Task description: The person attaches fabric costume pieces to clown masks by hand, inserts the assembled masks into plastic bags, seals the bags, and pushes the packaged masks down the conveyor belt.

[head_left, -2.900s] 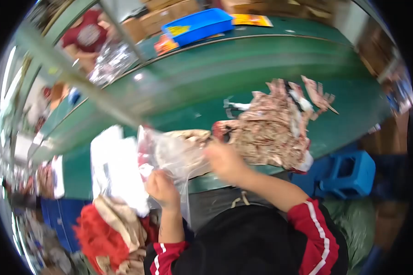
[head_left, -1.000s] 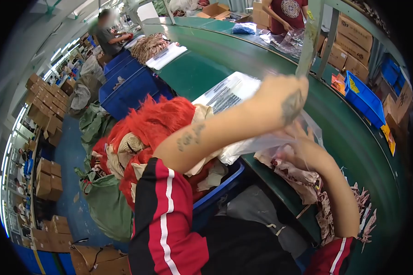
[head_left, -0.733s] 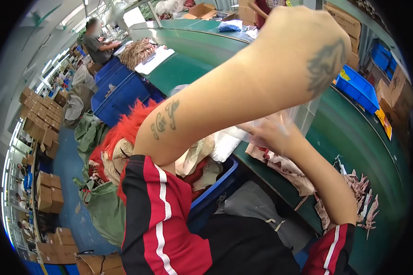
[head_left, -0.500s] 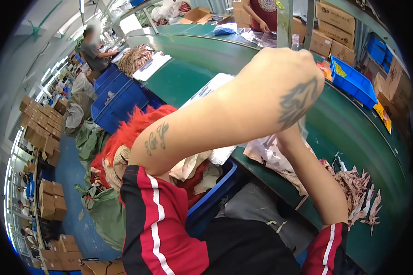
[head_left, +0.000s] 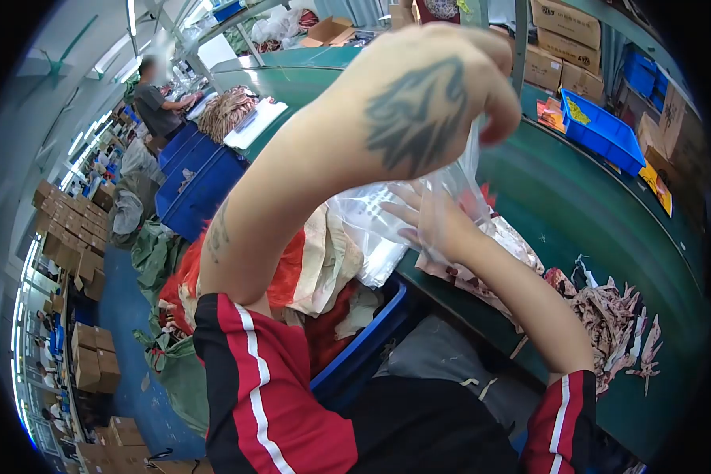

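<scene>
Clear plastic bag (head_left: 471, 163) hangs above the near side of a green worktop (head_left: 565, 241), its upper end seemingly pinched in the curled fingers of the raised, tattooed left hand (head_left: 442, 95). The right hand (head_left: 441, 227) shows no grasp, its fingers spread against the film; whether they lie inside or behind it, the view cannot tell. Thin and limp, the bag looks light, slippery and easily torn, best held by opposite sides of its rim. Its long axis slants from the left hand down toward white packaging (head_left: 381, 265) near a blue tub (head_left: 381, 321); where its mouth points is unclear.
</scene>
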Tool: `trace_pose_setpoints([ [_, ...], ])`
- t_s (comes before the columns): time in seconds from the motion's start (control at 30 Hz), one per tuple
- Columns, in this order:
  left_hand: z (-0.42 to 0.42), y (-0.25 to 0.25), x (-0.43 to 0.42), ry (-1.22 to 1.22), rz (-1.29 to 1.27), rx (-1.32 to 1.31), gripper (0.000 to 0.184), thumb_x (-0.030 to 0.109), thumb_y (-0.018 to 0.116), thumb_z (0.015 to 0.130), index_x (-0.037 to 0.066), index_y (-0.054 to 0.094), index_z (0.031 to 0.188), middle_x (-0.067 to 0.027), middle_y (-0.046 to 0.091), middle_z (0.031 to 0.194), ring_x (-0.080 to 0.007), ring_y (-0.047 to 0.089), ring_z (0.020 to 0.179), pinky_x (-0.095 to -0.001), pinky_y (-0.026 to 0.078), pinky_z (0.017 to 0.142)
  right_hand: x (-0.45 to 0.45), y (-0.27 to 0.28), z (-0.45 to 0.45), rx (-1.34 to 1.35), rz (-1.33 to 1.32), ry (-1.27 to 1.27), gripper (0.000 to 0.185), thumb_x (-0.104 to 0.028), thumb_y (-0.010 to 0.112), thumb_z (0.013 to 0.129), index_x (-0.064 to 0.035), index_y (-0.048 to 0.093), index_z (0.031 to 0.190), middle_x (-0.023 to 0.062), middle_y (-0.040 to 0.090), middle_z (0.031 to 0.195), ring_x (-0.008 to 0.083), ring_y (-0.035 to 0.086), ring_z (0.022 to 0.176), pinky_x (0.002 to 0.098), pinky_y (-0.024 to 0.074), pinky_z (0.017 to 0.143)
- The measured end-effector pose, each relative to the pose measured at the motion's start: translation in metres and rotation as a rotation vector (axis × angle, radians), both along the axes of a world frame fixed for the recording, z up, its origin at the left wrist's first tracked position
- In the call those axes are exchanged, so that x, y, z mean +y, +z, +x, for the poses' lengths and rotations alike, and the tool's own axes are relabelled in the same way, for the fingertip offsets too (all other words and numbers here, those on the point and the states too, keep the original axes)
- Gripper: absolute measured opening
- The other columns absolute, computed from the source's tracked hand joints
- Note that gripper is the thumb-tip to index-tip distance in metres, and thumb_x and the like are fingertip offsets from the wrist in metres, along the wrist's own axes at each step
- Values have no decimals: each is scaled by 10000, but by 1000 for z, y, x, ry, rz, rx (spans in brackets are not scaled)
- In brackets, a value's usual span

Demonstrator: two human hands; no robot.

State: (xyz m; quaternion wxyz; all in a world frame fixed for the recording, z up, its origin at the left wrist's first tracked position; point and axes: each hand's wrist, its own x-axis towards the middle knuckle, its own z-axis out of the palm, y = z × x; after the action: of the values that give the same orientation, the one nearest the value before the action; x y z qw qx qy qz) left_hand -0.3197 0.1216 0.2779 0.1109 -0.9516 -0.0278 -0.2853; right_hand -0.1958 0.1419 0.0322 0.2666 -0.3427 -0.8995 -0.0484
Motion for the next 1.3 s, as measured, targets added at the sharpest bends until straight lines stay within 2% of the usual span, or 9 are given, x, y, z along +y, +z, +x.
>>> trace_pose_setpoints([
  [0.07,-13,-4,-6,75,-52,59,133,14,607,679,117,691,665,-68,611,878,-266,653,812,-370,523,698,-3,-6,17,234,-41,93,474,-108,653,804,-106,598,1275,137,529,1347,334,472,1288,517,387,1063],
  [0.13,-27,-13,-7,16,-62,91,141,-85,589,579,43,531,585,-66,602,912,-253,610,733,-367,494,616,-45,30,37,129,180,77,488,-44,660,748,-85,615,1232,123,593,1254,330,561,1184,450,483,967],
  [0.3,-45,-27,-7,271,100,378,82,-5,607,689,51,649,646,-72,639,1020,-259,663,798,-341,541,693,-103,30,56,87,-26,-216,470,-167,736,740,-69,633,1188,109,619,1199,307,595,1082,411,510,901],
  [0.47,-32,-31,1,460,122,391,236,21,571,819,16,670,1033,-100,646,1095,-287,674,836,-359,545,728,-81,40,52,-52,52,-68,601,-285,782,714,-156,596,1271,82,567,1307,301,552,1174,462,453,1000],
  [0.6,-21,-21,3,439,255,279,226,11,557,831,3,655,1035,-94,619,1200,-285,679,788,-364,550,676,-21,11,36,89,284,171,522,-245,746,758,-112,608,1244,115,580,1297,311,549,1207,473,436,1026],
  [0.83,-10,-82,23,609,155,616,758,-29,599,739,120,389,1451,-269,287,1517,-296,685,702,-384,551,622,-31,-27,54,536,260,-50,234,23,640,725,-14,652,956,148,655,1031,340,625,1006,404,514,876],
  [0.93,-20,-115,35,620,57,694,730,-34,603,725,106,425,1419,-233,301,1524,-309,683,725,-382,550,652,-56,-35,71,612,157,-384,230,-4,644,713,-20,643,943,123,633,943,329,607,933,393,503,837],
  [1.1,3,-134,46,525,-82,727,532,-41,576,735,40,569,1261,-171,355,1515,-324,680,748,-392,548,680,-51,-68,92,287,-373,-873,923,-357,787,712,-82,328,1465,236,389,1402,406,382,1297,538,305,1064],
  [1.3,31,-161,64,413,-51,812,291,-20,556,724,-73,611,1005,-129,652,1168,-338,675,732,-408,548,647,-25,-93,102,5,-660,-975,1146,-477,854,601,-125,261,1515,192,508,1304,357,477,1234,547,354,1013],
])
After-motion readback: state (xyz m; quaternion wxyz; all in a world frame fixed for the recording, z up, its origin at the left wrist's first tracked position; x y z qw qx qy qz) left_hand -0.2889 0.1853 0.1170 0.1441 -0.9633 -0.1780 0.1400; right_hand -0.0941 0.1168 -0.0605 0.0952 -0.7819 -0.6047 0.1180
